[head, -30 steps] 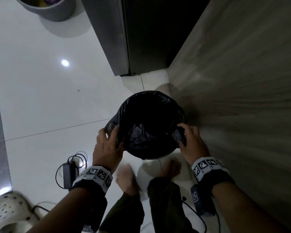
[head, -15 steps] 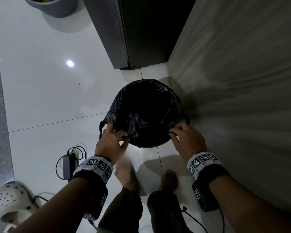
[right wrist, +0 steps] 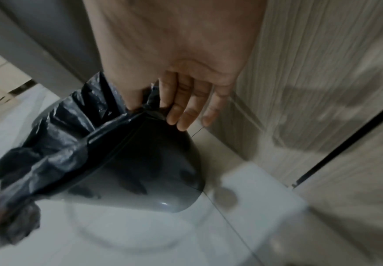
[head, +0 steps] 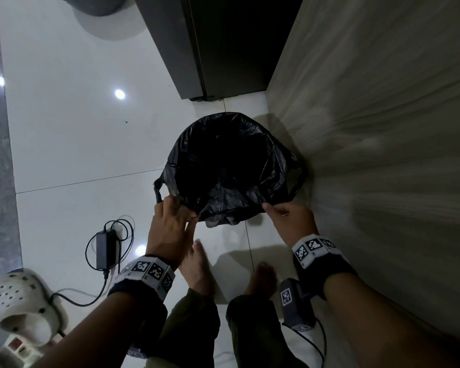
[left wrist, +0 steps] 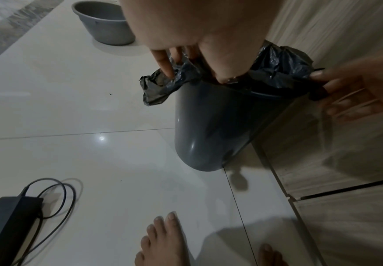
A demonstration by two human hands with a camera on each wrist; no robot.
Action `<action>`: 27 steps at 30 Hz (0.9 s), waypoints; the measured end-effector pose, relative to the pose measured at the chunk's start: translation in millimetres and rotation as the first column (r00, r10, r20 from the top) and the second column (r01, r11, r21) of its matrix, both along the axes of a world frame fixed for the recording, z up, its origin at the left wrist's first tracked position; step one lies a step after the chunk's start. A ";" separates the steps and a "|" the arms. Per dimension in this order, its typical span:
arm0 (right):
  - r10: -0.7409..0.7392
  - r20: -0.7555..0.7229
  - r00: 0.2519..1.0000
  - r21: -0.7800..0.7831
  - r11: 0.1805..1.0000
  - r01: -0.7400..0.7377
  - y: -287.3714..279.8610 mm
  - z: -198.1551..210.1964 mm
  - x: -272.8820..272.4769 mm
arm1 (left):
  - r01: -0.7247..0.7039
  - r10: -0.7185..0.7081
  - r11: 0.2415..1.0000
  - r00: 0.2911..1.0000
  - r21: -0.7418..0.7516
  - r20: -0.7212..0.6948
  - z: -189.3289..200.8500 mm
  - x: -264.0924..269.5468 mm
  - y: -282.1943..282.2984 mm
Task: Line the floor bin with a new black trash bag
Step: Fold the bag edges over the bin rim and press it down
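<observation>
Folding the black trash bag [head: 231, 166] over the near rim of the grey floor bin [left wrist: 211, 126] by the cabinet: our left hand [head: 170, 224] and right hand [head: 290, 221] both pinch its edge. Next we'd tug it down evenly.

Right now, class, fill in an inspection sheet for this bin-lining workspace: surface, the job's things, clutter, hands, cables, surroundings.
Surface: glossy white tiled floor, small dark specks near the bin.
Job's things: grey bin upright on the floor; black trash bag inside it, its edge being pulled over the near rim.
Clutter: perforated white clog; grey basin further off.
Hands: left hand and right hand each pinch the bag's near edge with their fingers.
Cables: black power adapter with looped cord; power strip at the corner.
Surroundings: wood-grain cabinet beside the bin; dark appliance behind; bare feet.
</observation>
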State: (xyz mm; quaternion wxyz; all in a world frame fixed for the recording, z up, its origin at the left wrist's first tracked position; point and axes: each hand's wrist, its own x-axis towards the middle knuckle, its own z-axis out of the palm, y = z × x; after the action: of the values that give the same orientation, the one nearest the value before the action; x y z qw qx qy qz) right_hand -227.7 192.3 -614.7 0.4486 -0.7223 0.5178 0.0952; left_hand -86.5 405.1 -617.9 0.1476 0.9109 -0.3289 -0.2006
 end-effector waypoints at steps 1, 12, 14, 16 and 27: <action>-0.043 0.021 0.999 0.029 0.999 0.042 0.2 -2.7 1.7 | -0.004 0.004 1.000 1.000 0.010 -0.010 -1.3 -0.5 2.0; 0.023 0.041 0.999 0.021 0.999 -0.024 10.9 -19.1 -13.4 | 0.013 -0.032 0.997 0.973 -0.081 -0.227 -11.4 -4.2 10.8; 0.067 0.022 0.998 0.011 0.998 -0.067 11.3 -23.9 -10.1 | 0.021 -0.034 0.998 0.974 -0.061 -0.223 -17.2 -4.7 8.1; 0.094 0.006 0.996 0.009 0.996 -0.094 11.2 -28.1 -4.4 | 0.042 -0.051 0.998 0.979 -0.052 -0.199 -23.2 -5.7 4.8; 0.065 0.007 0.998 0.105 0.992 -0.065 14.9 -33.8 -7.8 | -0.639 0.486 0.766 0.505 0.070 -0.714 -10.8 -26.4 0.9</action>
State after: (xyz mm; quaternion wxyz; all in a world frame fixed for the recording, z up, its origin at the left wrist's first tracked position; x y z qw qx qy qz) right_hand -235.5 207.2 -648.6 0.4838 -0.7142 0.4874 0.1356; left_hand -113.0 406.0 -628.6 0.4089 0.8017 0.0488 -0.4333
